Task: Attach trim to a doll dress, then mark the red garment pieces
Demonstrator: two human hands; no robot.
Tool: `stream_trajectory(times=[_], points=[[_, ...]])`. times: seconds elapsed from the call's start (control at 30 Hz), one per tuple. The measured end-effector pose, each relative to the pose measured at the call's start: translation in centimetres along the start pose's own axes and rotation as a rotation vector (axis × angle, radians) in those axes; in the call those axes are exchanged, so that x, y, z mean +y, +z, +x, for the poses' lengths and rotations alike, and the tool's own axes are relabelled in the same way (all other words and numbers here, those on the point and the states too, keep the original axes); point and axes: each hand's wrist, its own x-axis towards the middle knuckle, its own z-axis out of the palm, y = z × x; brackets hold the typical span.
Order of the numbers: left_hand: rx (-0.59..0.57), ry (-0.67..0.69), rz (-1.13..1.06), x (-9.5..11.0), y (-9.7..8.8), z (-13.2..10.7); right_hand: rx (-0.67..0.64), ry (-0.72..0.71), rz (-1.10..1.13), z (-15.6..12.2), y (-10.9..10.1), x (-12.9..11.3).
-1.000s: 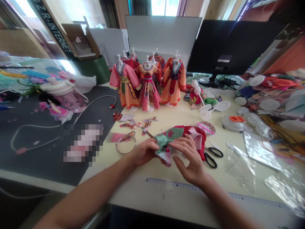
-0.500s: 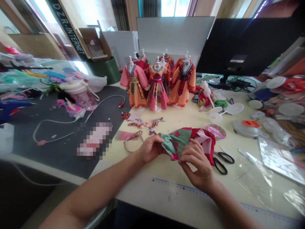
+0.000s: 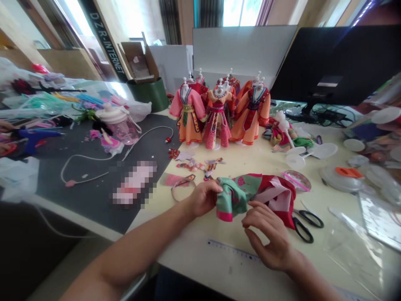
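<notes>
A small doll garment [image 3: 234, 196] in green patterned cloth, with a pink-edged sleeve and a red part with pale lining, hangs over the table in the head view. My left hand [image 3: 205, 196] pinches its green end between thumb and fingers. Just right of the sleeve, my right hand [image 3: 269, 234] has its fingers loosely bent and the thumb apart, with nothing between them. Its upper fingertips are close to the cloth; whether they touch it I cannot tell. Black-handled scissors [image 3: 303, 230] lie partly under the red cloth.
Several dressed doll stands [image 3: 218, 113] stand at the back, before a monitor [image 3: 332, 62]. Cloth scraps [image 3: 191, 166] and a ring-shaped band [image 3: 175, 192] lie left of my hands. A ruler [image 3: 232, 249] lies along the front, a clear plastic bag [image 3: 354, 251] at right.
My right hand has let go of the green cloth and moved slightly down and away. The pink-edged sleeve now hangs folded down from my left hand. The view has swung a little left.
</notes>
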Motion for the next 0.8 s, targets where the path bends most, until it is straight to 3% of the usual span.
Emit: stream_trajectory(times=[0.17, 0.3, 0.37, 0.53, 0.63, 0.7, 0.8], points=[[-0.097, -0.022, 0.170, 0.4, 0.8, -1.0, 0.240, 0.203, 0.018, -0.4, -0.1, 0.4], [-0.299, -0.048, 0.300, 0.4, 1.0, -1.5, 0.335, 0.374, -0.003, -0.5, 0.2, 0.9], [-0.328, -0.041, 0.300, 0.3, 1.0, -1.5, 0.309, 0.481, 0.040, -0.4, 0.2, 1.1], [-0.194, -0.059, 0.138, 0.2, 1.0, -1.3, 0.131, 0.663, 0.235, -0.5, -0.2, 1.6], [-0.184, -0.083, 0.092, 0.2, 1.0, -1.3, 0.097, 0.756, 0.314, -1.0, -0.2, 1.7], [-0.197, -0.117, 0.080, 0.1, 1.2, -1.4, 0.088, 0.765, 0.363, -1.0, 0.1, 1.5], [-0.223, -0.181, 0.078, -0.4, 1.4, -1.6, 0.160, 0.560, 0.354, 0.0, 0.7, 0.8]])
